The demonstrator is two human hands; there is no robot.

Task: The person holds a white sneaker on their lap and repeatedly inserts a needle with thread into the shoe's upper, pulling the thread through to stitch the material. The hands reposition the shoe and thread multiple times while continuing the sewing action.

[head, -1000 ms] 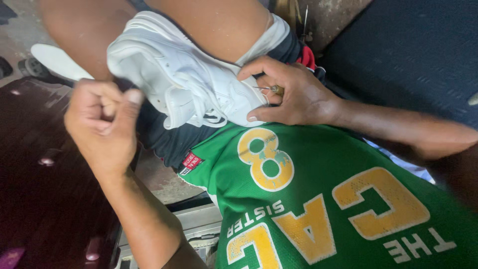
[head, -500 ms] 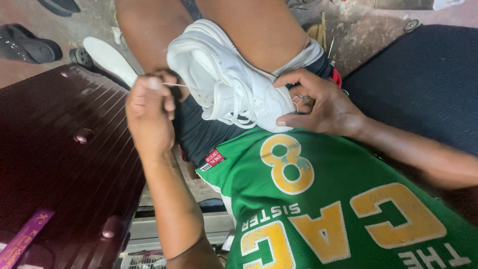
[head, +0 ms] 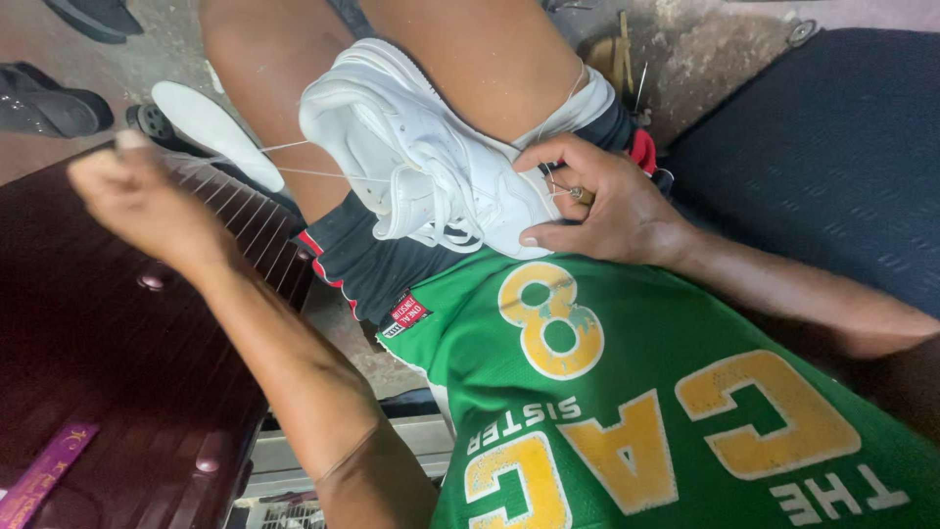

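A white sneaker (head: 421, 147) lies clamped between my bare knees, sole side turned away. My left hand (head: 147, 201) is out to the left of the shoe, fist shut on a thin white thread (head: 294, 172). The thread runs taut from the fist to the shoe's side. My right hand (head: 602, 211) rests against the shoe's near end, thumb and fingers pinching a small brass-tipped awl (head: 580, 195). Its fingers also press on the shoe's edge.
A white insole (head: 211, 125) lies on the floor beyond my left hand. A dark maroon ribbed case (head: 88, 343) fills the left, with a purple strip (head: 44, 475) on it. A dark blue cushion (head: 822, 147) is at right. Black sandals (head: 49, 98) sit top left.
My left hand has drawn away from the shoe to the left, pulling the thread out long and taut. My right hand stays on the shoe's near end.
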